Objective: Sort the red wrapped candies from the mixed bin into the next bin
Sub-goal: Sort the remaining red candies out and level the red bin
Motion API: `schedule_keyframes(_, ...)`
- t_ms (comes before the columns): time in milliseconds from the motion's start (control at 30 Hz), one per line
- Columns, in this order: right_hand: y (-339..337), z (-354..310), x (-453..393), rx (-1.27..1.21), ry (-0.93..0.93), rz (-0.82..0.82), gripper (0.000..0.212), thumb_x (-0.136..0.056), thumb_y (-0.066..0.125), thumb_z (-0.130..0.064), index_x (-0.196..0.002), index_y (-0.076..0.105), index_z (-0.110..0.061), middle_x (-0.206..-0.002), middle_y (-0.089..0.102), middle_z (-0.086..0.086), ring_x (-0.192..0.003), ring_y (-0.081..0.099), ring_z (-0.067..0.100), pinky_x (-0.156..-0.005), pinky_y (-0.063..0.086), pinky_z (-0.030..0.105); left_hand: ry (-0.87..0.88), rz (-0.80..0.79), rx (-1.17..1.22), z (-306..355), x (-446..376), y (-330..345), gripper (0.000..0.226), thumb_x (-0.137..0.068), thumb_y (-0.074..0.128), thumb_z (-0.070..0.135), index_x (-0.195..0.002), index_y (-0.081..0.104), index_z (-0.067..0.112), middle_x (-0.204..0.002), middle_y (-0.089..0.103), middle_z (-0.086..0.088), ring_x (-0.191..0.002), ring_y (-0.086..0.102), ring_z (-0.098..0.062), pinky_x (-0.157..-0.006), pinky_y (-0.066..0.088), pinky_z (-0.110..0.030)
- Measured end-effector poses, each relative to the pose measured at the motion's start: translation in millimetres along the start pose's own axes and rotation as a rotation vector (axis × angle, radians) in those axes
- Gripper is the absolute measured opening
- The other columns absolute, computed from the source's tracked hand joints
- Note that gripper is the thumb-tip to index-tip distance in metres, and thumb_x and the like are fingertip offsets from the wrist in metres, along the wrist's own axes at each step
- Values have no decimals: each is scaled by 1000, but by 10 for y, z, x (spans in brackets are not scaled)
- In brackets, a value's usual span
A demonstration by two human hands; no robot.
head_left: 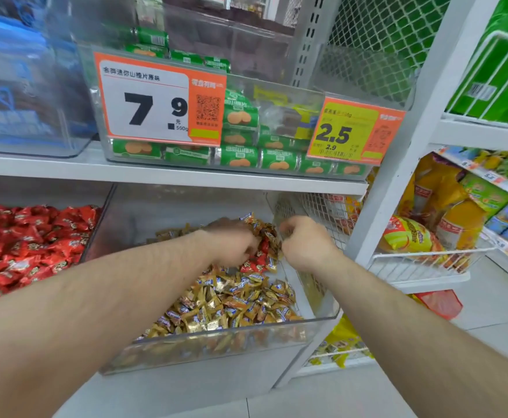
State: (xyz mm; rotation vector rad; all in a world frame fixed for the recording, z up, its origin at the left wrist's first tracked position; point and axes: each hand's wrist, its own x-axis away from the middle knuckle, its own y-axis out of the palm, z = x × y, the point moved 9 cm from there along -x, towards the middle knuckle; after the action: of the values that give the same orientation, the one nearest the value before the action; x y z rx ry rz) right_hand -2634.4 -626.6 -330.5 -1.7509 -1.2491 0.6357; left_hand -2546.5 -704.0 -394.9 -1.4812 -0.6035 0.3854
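Observation:
A clear mixed bin (210, 342) on the lower shelf holds mostly gold wrapped candies (231, 306), with a few red wrapped candies (255, 260) at its back right. My left hand (231, 242) reaches palm down into that back corner, fingers curled over the red candies; the blur hides whether it holds one. My right hand (304, 239) is just to the right of them, fingers curled into a fist at the bin's right wall; whether anything is inside the fist is hidden. The neighbouring bin on the left (96, 224) is full of red wrapped candies (26, 245).
The shelf board (156, 171) above carries a clear bin of green packs (240, 158) with price tags 7.9 (156, 101) and 2.5 (352, 131). A white wire basket (421, 263) with yellow snack bags stands to the right. Grey floor tiles lie below.

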Motion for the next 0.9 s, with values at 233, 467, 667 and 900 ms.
schedule_keyframes(233,435,-24,-266,182,-51,-79,23,-85,56,-7,-96,75,-12,-106,71,10,-97,66,29,-87,57,38,11,-22,41,211,-129,263,10,-94,55,17,-101,61,23,-91,59,-3,-78,54,-24,-73,52,-35)
schedule_keyframes(467,705,84,-393,408,-122,-183,28,-83,59,-10,-105,73,-19,-105,70,8,-97,66,29,-82,57,36,-30,-144,12,43,-1,377,19,-93,57,16,-111,62,21,-95,64,-3,-85,61,-25,-66,48,-35)
schedule_keyframes(667,1018,20,-350,689,-268,-224,36,-91,52,-4,-120,66,-19,-116,65,10,-105,62,31,-84,49,37,-283,-177,-113,-99,104,462,18,-94,61,18,-109,64,8,-94,60,-6,-83,59,-24,-69,49,-36)
schedule_keyframes(900,426,-97,-247,260,-139,-8,7,-88,63,-19,-83,63,-14,-84,66,5,-74,58,22,-60,43,24,-266,-136,-237,-143,209,375,21,-95,60,24,-111,68,14,-114,67,-6,-109,58,-27,-100,40,-41)
